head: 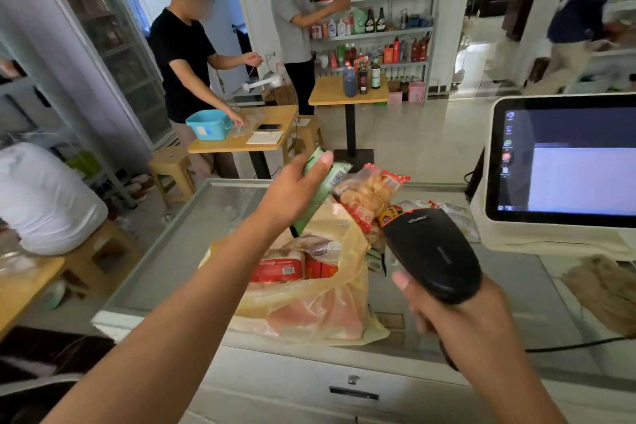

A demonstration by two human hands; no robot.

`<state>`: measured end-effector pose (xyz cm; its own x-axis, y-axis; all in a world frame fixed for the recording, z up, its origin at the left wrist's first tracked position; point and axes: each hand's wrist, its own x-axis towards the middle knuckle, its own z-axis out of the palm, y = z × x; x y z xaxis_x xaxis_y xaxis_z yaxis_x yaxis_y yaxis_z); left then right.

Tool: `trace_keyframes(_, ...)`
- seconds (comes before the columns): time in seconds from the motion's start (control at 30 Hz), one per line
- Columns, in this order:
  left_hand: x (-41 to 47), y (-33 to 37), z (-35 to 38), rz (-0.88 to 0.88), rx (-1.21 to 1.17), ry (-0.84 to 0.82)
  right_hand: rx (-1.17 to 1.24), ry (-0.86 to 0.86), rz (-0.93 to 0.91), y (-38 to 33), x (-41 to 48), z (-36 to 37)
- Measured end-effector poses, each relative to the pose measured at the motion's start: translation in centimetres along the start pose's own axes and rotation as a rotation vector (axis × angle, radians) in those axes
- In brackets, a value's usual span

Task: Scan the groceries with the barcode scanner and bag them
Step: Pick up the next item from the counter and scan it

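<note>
My left hand grips a green snack packet above the counter, its barcode turned towards the scanner. My right hand holds the black barcode scanner, whose head points up and left at the packet. Below the packet an open yellow plastic bag sits on the glass counter with red packets inside. Behind the bag lies a pile of loose snack packs, the top one red with orange pieces.
A white touchscreen register stands at the counter's right end, a brown cloth in front of it. A drawer is below the counter edge. Beyond are wooden tables, stools, product shelves and three people.
</note>
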<state>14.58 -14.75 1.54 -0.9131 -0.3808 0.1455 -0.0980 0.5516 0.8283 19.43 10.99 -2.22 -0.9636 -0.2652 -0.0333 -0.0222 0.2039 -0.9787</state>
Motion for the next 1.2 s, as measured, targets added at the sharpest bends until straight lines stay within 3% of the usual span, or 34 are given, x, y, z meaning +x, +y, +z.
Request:
trace_keyframes(0.1, -1.2, -2.5, -2.9, -0.038, -0.085, -0.003, -0.013, 0.028, 0.013, 1.4, 1.7, 2.7)
trace_keyframes(0.33, -4.3, -10.7, -5.6, -0.217, -0.072, -0.207, -0.079, 0.085, 0.010, 5.1, 7.3, 9.7)
trace_keyframes(0.53, -2.1, -12.1, -3.5, -0.041, 0.180, -0.347, -0.126, 0.152, 0.193, 7.8, 10.9, 12.8)
trace_keyframes(0.67, 0.5, -12.2, -1.7, 0.035, 0.207, -0.645, 0.035, 0.359, 0.137, 6.6, 10.4, 11.8)
trace_keyframes(0.77, 3.1, -12.2, 0.3, 0.119, 0.576, -0.985, 0.117, 0.449, 0.105, 5.8, 9.3, 10.7)
trace_keyframes(0.83, 4.5, -11.7, 1.9, 0.145, 0.841, -1.087, 0.152, 0.448, 0.099, 5.3, 8.5, 10.4)
trace_keyframes(0.93, 6.1, -11.0, 4.5, 0.108, 0.941, -1.139, 0.119, 0.456, 0.039, 4.6, 7.1, 10.6)
trace_keyframes(1.1, 6.0, -12.4, 7.0, 0.253, 0.731, -1.003, 0.056, 0.499, 0.013, 4.5, 5.8, 11.4)
trace_keyframes(1.2, 4.7, -14.6, 7.4, 0.239, 0.662, -1.011, 0.031, 0.518, 0.079, 4.7, 5.7, 11.4)
